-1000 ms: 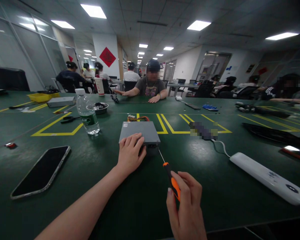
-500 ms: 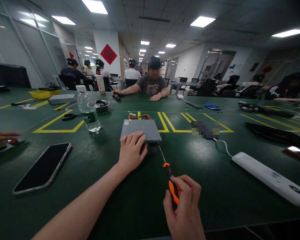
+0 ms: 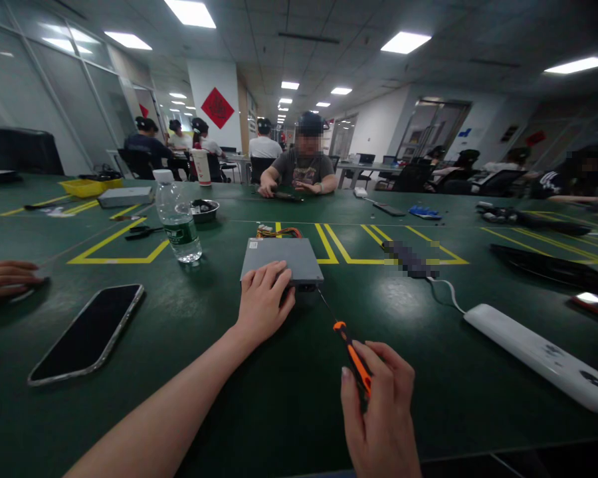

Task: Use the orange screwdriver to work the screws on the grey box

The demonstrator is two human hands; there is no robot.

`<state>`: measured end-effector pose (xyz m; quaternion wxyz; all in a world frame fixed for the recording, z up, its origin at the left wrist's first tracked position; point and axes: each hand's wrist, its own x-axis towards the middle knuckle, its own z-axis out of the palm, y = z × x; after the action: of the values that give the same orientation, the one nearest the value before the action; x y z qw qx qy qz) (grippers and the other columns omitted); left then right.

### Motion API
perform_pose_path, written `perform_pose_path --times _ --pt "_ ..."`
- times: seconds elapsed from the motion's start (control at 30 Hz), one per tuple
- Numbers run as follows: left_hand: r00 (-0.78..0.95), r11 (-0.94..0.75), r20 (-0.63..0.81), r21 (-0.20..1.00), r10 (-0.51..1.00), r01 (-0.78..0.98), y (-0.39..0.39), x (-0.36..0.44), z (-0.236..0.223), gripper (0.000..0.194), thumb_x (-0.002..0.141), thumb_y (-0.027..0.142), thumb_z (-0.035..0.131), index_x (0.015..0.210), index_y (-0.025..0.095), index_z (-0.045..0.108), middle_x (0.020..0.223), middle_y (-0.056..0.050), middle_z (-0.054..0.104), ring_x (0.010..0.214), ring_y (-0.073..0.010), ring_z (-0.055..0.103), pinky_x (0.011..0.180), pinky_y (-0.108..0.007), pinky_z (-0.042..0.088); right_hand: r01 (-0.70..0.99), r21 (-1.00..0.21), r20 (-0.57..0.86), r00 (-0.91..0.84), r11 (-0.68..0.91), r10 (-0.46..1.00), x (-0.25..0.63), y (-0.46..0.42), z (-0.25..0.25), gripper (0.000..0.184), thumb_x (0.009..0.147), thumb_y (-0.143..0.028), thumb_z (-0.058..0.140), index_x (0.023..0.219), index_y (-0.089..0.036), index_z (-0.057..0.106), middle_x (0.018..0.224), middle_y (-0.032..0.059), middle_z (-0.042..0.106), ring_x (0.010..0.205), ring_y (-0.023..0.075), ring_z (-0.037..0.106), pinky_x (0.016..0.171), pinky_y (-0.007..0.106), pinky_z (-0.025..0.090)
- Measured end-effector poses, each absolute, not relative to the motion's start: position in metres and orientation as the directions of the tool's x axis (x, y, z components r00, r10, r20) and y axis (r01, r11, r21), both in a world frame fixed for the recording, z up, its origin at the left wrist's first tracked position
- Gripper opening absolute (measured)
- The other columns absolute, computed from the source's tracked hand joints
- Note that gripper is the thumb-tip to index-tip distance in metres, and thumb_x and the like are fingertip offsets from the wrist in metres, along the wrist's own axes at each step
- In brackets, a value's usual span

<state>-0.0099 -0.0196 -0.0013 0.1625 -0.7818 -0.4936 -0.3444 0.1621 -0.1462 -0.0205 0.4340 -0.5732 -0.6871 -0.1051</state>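
Note:
A grey metal computer power supply (image 3: 282, 252) lies on the green table, its bundle of coloured cables at the far side. My left hand (image 3: 265, 292) grips its near left part, fingers bent over the top and thumb down at the front face. In my right hand (image 3: 381, 398) is an orange and black screwdriver (image 3: 356, 362), held by the handle between thumb and fingers. Its thin shaft slants up and left to the front right corner of the power supply, beside the socket. Whether the tip sits in a screw is too small to tell.
A water bottle (image 3: 178, 222) stands left of the power supply, before a metal bowl (image 3: 206, 211). Nearer lies a phone (image 3: 90, 335), with another person's hand (image 3: 7, 279) beyond. On the right are a white power strip (image 3: 538, 355) and a blurred dark device (image 3: 408, 257). A person sits opposite.
My right hand and the screwdriver handle have swung a little to the right, while the tip stays near the corner. My left hand holds still. The person opposite has drawn a dark object inward.

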Motion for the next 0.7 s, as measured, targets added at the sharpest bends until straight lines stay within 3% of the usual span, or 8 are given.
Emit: perform_pose_path --times 0.13,0.23,0.4,0.57,0.7 --pt "0.279 -0.465 0.709 0.078 0.648 0.882 -0.020 -0.010 -0.001 0.025 0.087 0.029 0.045 0.109 0.022 0.053 0.122 -0.006 0.057 0.112 -0.0235 0.048 0.089 -0.041 0.031 0.875 -0.306 0.789 0.013 0.375 0.614 0.155 -0.146 -0.021 0.028 0.092 -0.021 0.039 0.120 -0.015 0.040 0.109 0.0151 0.043 0.097 0.0220 0.055 0.066 0.031 0.055" --pt "0.282 -0.466 0.704 0.078 0.652 0.881 -0.020 -0.010 -0.001 0.025 0.087 0.029 0.045 0.109 0.022 0.053 0.123 -0.006 0.057 0.112 -0.0237 0.048 0.089 -0.041 0.031 0.880 -0.302 0.763 -0.008 0.367 0.647 0.159 -0.145 -0.022 0.022 0.095 -0.026 0.037 0.113 -0.016 0.047 0.099 0.0112 0.051 0.083 0.0183 0.059 0.061 0.026 0.053" --pt "0.280 -0.464 0.699 0.083 0.658 0.882 -0.020 -0.010 -0.001 0.025 0.087 0.029 0.045 0.109 0.022 0.053 0.123 -0.007 0.056 0.113 -0.0241 0.048 0.089 -0.041 0.030 0.889 -0.316 0.683 -0.030 0.332 0.730 0.171 -0.142 -0.024 0.028 0.096 -0.039 0.036 0.108 -0.020 0.052 0.079 0.0040 0.058 0.063 0.0154 0.060 0.056 0.025 0.050" --pt "0.277 -0.469 0.704 0.088 0.653 0.879 -0.020 -0.010 -0.001 0.025 0.086 0.029 0.045 0.109 0.023 0.054 0.122 -0.007 0.056 0.113 -0.0243 0.047 0.090 -0.042 0.030 0.847 -0.430 0.651 0.052 0.312 0.757 0.159 -0.142 -0.025 0.032 0.093 -0.045 0.039 0.104 -0.018 0.051 0.097 0.0097 0.052 0.076 0.0182 0.063 0.055 0.026 0.054" --pt "0.282 -0.470 0.704 0.084 0.652 0.879 -0.020 -0.011 -0.001 0.025 0.087 0.029 0.045 0.109 0.023 0.053 0.123 -0.007 0.056 0.114 -0.0241 0.047 0.090 -0.041 0.030 0.856 -0.417 0.645 0.043 0.305 0.763 0.152 -0.146 -0.026 0.034 0.094 -0.040 0.035 0.110 -0.016 0.052 0.105 0.0129 0.048 0.083 0.0202 0.062 0.058 0.028 0.055"
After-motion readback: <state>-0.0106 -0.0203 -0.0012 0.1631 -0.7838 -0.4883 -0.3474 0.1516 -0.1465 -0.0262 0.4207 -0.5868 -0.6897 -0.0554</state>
